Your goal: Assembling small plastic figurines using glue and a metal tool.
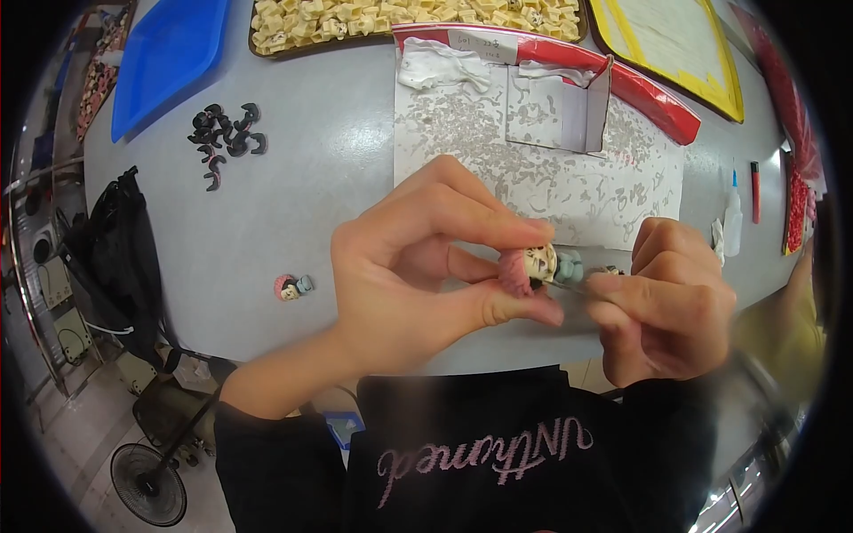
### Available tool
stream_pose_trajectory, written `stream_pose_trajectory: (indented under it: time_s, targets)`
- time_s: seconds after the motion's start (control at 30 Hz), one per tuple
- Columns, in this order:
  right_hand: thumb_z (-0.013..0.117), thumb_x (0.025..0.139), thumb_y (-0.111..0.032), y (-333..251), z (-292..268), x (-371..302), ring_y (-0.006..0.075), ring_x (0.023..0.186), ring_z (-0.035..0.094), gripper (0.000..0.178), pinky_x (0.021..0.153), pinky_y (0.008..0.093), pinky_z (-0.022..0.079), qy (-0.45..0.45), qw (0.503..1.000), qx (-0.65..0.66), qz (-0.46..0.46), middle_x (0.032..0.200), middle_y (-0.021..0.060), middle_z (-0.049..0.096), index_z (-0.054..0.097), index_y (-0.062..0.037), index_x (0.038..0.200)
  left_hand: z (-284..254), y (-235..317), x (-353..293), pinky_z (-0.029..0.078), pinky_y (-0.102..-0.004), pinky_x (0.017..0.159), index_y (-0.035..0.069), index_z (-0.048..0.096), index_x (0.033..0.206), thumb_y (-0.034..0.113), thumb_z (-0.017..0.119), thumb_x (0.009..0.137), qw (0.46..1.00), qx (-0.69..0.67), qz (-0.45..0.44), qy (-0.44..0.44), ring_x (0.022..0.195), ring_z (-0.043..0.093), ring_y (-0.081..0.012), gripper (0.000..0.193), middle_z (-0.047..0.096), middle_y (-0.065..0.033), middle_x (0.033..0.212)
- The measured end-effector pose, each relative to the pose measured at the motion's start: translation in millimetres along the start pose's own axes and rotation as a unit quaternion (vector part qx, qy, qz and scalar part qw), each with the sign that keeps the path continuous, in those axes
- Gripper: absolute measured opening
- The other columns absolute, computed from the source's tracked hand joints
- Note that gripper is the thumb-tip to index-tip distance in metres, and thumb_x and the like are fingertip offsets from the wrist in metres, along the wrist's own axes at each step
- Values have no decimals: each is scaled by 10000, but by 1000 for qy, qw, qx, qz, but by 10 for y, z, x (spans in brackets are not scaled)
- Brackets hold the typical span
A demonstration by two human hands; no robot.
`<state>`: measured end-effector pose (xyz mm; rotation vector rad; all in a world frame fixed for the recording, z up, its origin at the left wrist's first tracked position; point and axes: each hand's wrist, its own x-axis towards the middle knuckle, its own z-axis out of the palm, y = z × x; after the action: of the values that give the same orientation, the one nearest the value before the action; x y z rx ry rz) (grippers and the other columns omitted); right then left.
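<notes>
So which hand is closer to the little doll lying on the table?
Left. The left hand is just right of the doll on the table, holding another figure. The right hand is farther right, past the left hand.

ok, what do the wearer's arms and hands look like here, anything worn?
Both hands bare: left hand and right hand show no gloves and no rings that can be seen. Black long sleeves, the left sleeve pushed up past the forearm, the right reaching near the wrist. No watch or bands visible.
</notes>
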<state>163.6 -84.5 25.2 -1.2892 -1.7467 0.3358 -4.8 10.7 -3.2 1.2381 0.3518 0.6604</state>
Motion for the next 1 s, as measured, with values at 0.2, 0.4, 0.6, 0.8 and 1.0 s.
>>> stream_pose_trajectory:
  time_s: [0.2,0.4,0.6,0.8,1.0]
  targets:
    - [643,734,-77,28,12,-17,120,427,325,163,396,267,237,7,1000,6,-11,517,26,471,533,1,827,4,-14,-3,484,-209,634,13,540,891,-30,778,566,1000,-11,0,0,736,567,-133,405,497,-105,886]
    - [631,739,-80,-5,-2,-5,122,431,322,149,400,267,240,13,1000,9,-3,514,24,458,535,-1,821,24,-17,-1,486,-213,634,14,531,891,-22,775,577,999,-33,-2,1,733,569,-138,399,495,-105,884]
    - [619,743,-79,-37,-1,6,123,429,317,133,402,267,245,19,1000,9,12,507,19,439,527,-6,805,-1,-8,2,513,-221,618,12,518,896,-26,769,582,1000,-25,6,6,729,576,-150,403,487,-112,884]
    - [622,750,-108,-39,-5,-2,127,436,321,135,409,270,252,23,1000,4,21,512,22,434,537,-12,793,7,1,12,550,-245,600,0,514,885,-35,739,617,999,-31,10,6,718,586,-166,352,482,-122,880]
    - [638,746,-143,-95,-2,6,139,438,330,140,418,280,258,19,999,-8,40,511,22,427,564,-25,746,10,9,7,562,-256,608,-8,519,875,-39,726,632,999,-41,3,9,709,588,-169,320,476,-124,886]
